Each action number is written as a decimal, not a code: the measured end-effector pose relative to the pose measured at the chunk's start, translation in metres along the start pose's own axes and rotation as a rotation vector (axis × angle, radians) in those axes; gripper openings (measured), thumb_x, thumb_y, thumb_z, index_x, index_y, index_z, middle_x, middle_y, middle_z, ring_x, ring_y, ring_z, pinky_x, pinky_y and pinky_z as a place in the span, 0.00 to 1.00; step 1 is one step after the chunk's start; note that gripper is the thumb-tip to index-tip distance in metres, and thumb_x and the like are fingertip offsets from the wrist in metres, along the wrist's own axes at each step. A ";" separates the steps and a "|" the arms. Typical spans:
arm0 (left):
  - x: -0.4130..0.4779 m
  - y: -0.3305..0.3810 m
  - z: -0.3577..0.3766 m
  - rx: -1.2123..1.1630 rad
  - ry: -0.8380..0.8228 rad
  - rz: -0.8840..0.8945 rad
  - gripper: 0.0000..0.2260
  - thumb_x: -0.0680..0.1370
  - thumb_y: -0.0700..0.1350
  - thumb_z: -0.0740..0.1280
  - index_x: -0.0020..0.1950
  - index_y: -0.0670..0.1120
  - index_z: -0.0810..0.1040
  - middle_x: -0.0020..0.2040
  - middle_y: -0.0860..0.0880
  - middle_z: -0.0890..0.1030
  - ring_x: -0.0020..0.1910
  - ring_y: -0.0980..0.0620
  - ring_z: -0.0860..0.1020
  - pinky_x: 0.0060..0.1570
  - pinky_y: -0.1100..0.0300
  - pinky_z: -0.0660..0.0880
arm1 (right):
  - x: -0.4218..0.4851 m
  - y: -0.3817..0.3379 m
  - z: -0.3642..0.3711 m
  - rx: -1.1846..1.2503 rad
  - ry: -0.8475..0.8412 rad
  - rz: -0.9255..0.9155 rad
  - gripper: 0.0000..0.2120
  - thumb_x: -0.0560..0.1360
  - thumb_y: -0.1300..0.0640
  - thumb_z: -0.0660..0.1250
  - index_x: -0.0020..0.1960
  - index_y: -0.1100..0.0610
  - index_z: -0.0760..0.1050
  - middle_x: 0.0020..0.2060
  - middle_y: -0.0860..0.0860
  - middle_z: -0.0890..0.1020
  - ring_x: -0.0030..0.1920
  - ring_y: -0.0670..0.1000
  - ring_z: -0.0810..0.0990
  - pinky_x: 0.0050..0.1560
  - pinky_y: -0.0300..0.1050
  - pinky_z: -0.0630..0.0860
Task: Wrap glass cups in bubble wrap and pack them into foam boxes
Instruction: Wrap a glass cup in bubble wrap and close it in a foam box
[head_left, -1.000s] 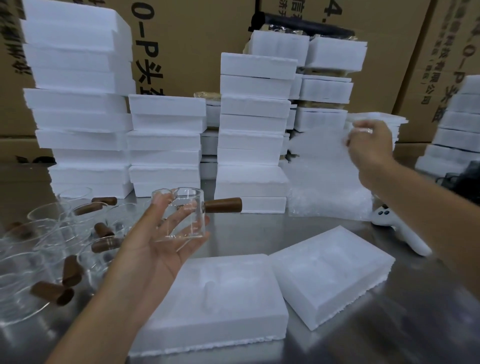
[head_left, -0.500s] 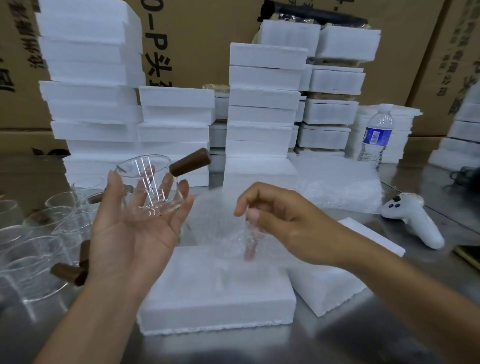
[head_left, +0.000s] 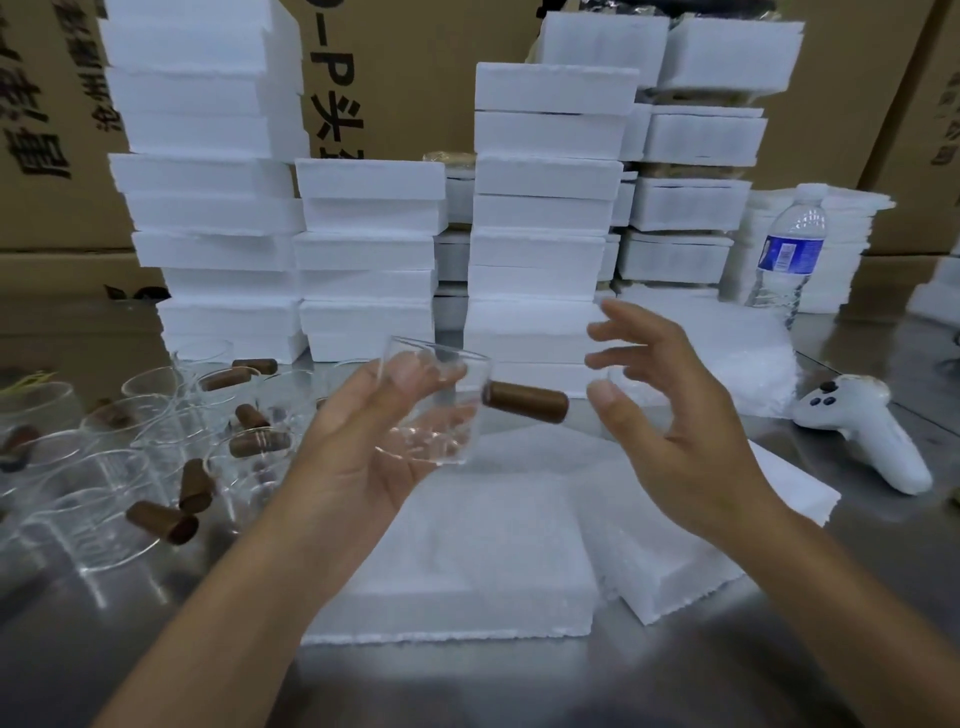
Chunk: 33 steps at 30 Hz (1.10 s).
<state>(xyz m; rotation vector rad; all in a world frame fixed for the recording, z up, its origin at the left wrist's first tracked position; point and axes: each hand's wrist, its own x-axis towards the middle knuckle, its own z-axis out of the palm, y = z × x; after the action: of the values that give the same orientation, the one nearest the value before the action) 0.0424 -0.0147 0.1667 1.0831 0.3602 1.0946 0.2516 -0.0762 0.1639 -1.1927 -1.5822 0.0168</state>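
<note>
- The glass cup (head_left: 431, 410) lies tilted in the left hand (head_left: 358, 457), whose fingers curl round its wall; its brown handle (head_left: 524, 402) points right.
- The right hand (head_left: 675, 431) hovers just beside the handle, fingers spread, holding nothing.
- Both are above a foam box (head_left: 441, 597).

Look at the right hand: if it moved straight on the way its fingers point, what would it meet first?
Most likely the brown handle of the glass cup held in the left hand: the open right hand aims straight at it. Depth is unclear, so it might pass in front.
</note>
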 end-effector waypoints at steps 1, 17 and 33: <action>-0.001 -0.002 0.003 0.046 -0.010 -0.003 0.36 0.51 0.58 0.82 0.53 0.44 0.77 0.55 0.44 0.83 0.49 0.45 0.83 0.54 0.49 0.77 | -0.001 0.000 0.000 -0.083 -0.046 -0.035 0.18 0.75 0.42 0.59 0.63 0.36 0.63 0.56 0.36 0.74 0.57 0.39 0.75 0.57 0.29 0.69; 0.006 -0.016 0.012 0.657 0.079 0.128 0.46 0.54 0.73 0.71 0.66 0.60 0.59 0.65 0.56 0.74 0.59 0.68 0.74 0.53 0.67 0.74 | -0.002 0.012 -0.003 -0.176 -0.121 -0.004 0.10 0.79 0.51 0.61 0.56 0.51 0.77 0.42 0.37 0.78 0.45 0.40 0.75 0.44 0.35 0.71; 0.026 -0.048 0.058 1.421 -0.433 0.076 0.08 0.70 0.58 0.72 0.48 0.60 0.78 0.47 0.57 0.75 0.48 0.60 0.72 0.51 0.61 0.72 | 0.015 0.031 -0.026 0.226 0.296 0.381 0.11 0.81 0.55 0.58 0.43 0.48 0.76 0.32 0.44 0.77 0.32 0.37 0.77 0.36 0.27 0.71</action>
<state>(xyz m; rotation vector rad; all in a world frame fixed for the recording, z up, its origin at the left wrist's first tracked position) 0.1209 -0.0252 0.1604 2.5359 0.7802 0.5146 0.2934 -0.0653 0.1675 -1.2371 -1.0509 0.2493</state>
